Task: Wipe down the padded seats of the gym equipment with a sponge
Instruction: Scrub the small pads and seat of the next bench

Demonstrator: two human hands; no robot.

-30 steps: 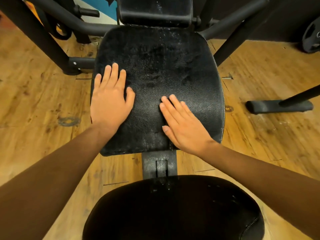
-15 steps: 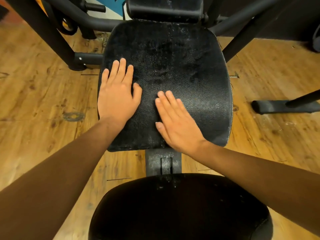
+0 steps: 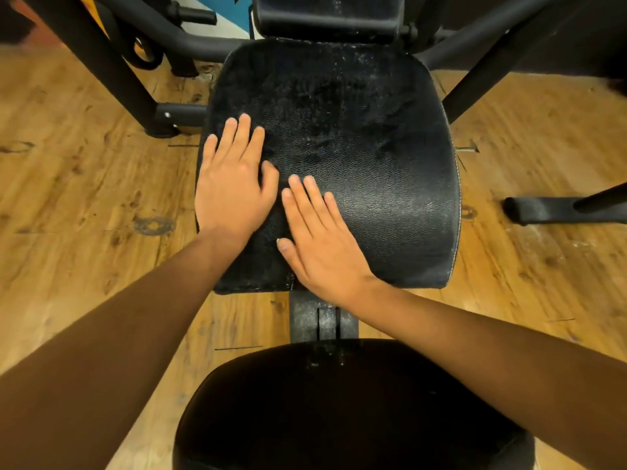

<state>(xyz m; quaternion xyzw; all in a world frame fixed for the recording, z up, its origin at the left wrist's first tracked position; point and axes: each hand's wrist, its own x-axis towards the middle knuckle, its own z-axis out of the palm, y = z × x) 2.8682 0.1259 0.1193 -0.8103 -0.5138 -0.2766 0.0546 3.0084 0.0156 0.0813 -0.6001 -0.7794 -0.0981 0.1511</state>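
While both palms lie flat on the black padded seat (image 3: 356,157), the left hand (image 3: 234,188) rests at its left edge and the right hand (image 3: 322,239) near its front edge, fingers straight and together. A second black pad (image 3: 339,408) sits nearer, above the wooden floor (image 3: 84,198).

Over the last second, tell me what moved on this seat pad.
The right hand slid left across the seat pad, closing on the left hand until almost touching its thumb. The left hand stayed flat at the pad's left edge; both hands remain open, holding nothing.
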